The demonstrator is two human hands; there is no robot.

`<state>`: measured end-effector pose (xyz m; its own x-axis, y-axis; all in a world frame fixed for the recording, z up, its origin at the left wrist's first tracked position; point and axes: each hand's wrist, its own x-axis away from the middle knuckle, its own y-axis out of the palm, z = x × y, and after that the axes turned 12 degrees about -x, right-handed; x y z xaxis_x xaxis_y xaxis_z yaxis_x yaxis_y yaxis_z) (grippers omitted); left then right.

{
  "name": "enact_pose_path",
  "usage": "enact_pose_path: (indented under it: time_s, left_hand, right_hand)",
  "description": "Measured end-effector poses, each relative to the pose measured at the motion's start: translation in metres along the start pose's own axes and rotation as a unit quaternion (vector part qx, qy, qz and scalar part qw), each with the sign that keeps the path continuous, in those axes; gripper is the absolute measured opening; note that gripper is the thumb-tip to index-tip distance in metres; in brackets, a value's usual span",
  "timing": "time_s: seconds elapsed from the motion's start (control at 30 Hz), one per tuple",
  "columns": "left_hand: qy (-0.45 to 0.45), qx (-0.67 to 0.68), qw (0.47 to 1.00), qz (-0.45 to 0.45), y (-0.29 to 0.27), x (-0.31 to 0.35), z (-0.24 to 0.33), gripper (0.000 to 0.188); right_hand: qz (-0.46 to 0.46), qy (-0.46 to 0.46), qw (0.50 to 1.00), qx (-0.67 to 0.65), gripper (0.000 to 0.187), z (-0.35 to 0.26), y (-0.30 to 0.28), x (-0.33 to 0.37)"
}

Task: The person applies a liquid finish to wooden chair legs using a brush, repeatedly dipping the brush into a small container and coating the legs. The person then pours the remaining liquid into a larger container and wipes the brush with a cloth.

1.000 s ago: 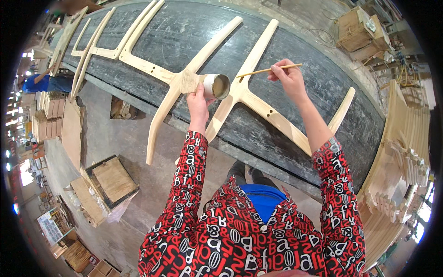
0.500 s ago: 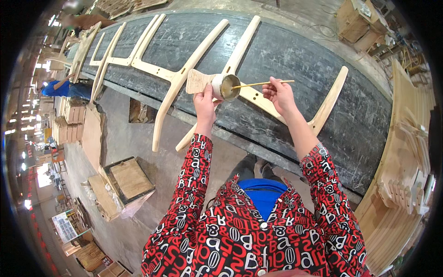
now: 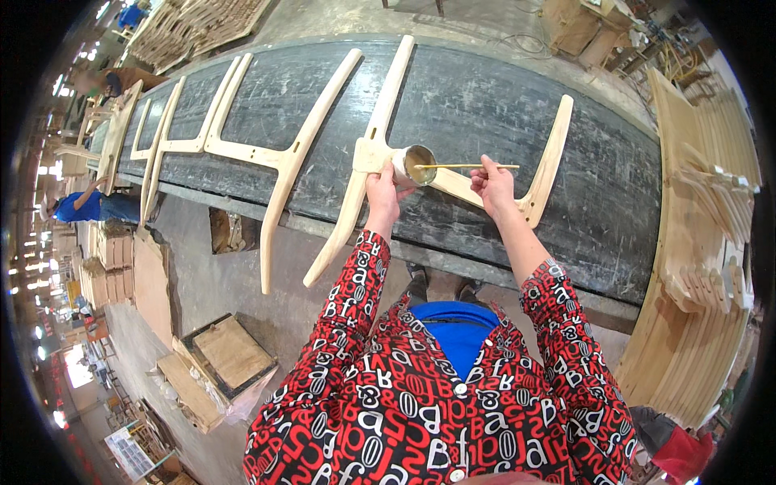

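Note:
In my left hand is a small round cup with a thick, yellowish substance inside; its open mouth tilts toward the right. A flat pale wooden piece sticks out on the cup's left side, and whether it is fixed to the cup cannot be made out. The fingers of my right hand pinch a thin yellowish stick, whose left end dips into the cup. Beneath both hands lies a pale wooden furniture frame with curved legs and a crossbar. The cup and wooden piece hide its left joint.
More wooden frames lie leftward along the long dark worktable. Stacked boards and curved parts stand at the right. A box sits on the floor at lower left. Another person in blue is at the table's far left.
The view has shifted, with the frames appearing farther left. Both hands, with the cup and stick, have moved right relative to the frame below. The stick's end stays in the cup.

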<state>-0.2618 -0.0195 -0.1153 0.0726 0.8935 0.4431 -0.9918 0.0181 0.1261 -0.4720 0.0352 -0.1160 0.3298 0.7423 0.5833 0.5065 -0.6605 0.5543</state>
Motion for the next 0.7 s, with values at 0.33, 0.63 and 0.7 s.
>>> enact_pose_path:
  time_s: [0.33,0.63,0.7]
  left_hand:
    - [0.017,-0.018,0.998,0.054,-0.029,-0.005,-0.008,0.029]
    - [0.023,0.011,0.996,0.083,-0.041,0.01,-0.009,0.026]
    - [0.016,-0.003,0.997,0.076,-0.048,0.012,-0.01,0.026]
  right_hand:
    - [-0.156,-0.247,0.913,0.284,0.023,-0.026,0.013,0.004]
    - [-0.191,-0.29,0.818,0.458,0.022,-0.015,0.018,-0.003]
    - [-0.202,-0.299,0.804,0.472,0.021,-0.01,0.021,-0.006]
